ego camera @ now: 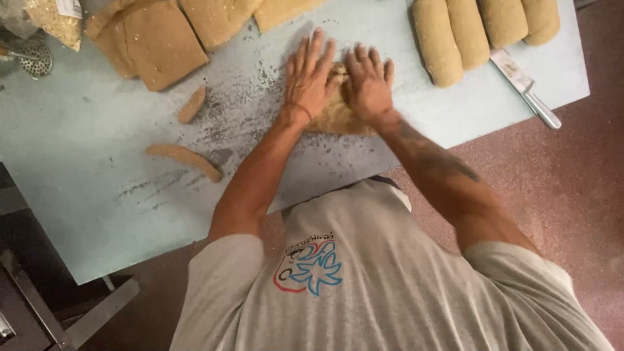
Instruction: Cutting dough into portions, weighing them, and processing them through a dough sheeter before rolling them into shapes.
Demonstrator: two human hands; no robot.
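Note:
A lump of brown dough (337, 117) lies on the pale blue table (97, 175), mostly covered by my hands. My left hand (309, 77) presses flat on its left side, fingers spread and pointing away from me. My right hand (368, 81) presses on its right side, fingers close together. Both palms rest on the dough and neither hand grips it.
Cut dough slabs (162, 39) sit at the far left, several shaped loaves (481, 29) at the far right. Two small dough scraps (192, 104) (185, 159) lie left of my hands. A scraper knife (526, 88) lies by the loaves. A metal strainer (32, 58) sits far left.

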